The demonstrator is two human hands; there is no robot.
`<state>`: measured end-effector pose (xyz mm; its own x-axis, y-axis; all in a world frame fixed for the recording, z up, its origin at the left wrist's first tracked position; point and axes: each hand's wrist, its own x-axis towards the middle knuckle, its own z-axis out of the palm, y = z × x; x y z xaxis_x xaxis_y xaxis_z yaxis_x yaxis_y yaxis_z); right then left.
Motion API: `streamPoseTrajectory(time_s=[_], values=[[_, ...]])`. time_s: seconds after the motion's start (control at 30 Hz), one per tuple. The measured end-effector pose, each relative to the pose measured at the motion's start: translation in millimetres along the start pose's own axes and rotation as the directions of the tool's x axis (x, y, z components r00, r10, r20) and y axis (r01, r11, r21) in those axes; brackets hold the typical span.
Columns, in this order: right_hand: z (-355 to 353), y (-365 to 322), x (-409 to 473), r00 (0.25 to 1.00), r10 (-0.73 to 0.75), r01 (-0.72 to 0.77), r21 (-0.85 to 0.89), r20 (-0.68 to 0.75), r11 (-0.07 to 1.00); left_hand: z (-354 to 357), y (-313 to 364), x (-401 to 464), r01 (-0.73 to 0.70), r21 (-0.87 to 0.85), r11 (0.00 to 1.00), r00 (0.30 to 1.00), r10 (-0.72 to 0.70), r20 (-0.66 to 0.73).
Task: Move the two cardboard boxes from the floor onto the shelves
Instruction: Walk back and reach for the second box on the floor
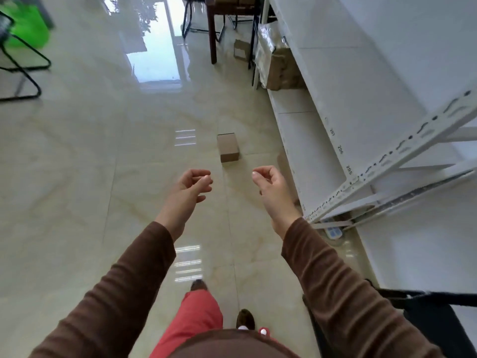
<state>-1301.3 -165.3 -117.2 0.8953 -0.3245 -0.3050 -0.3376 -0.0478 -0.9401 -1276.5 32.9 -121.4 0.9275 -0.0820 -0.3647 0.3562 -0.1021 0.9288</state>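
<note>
Nothing's getting lifted yet: both the left hand [195, 183] and right hand [268, 182] are hanging mid-frame, fingers loosely curled, holding nothing. One small box [228, 147] is sitting on the floor [103, 151] just above them, near the white shelves [361, 99] running along the right. Can't pick out the second box for sure.

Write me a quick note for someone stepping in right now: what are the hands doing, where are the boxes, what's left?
Left hand: empty, fingers loosely curled, raised in front.
Right hand: empty, same pose.
Small brown cardboard box: lying on the glossy tiled floor ahead, beside the white metal shelving. No grip on it yet.
A second small cardboard box sits on the floor farther off, by a dark table leg.
Left: lift both onto the shelves.
</note>
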Motion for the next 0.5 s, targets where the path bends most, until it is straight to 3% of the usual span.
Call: streamPoseTrajectory(time_s=[0.13,0.5], values=[[43,-16,78,1.000,0.022,-0.022,-0.012,0.004,1.000,-29,11,81,0.029,-0.010,1.000,0.999,-0.029,-0.036],[161,-81,274,0.997,0.056,-0.054,0.059,-0.046,0.997,-107,88,312,0.076,0.036,0.996,0.997,-0.077,0.021]])
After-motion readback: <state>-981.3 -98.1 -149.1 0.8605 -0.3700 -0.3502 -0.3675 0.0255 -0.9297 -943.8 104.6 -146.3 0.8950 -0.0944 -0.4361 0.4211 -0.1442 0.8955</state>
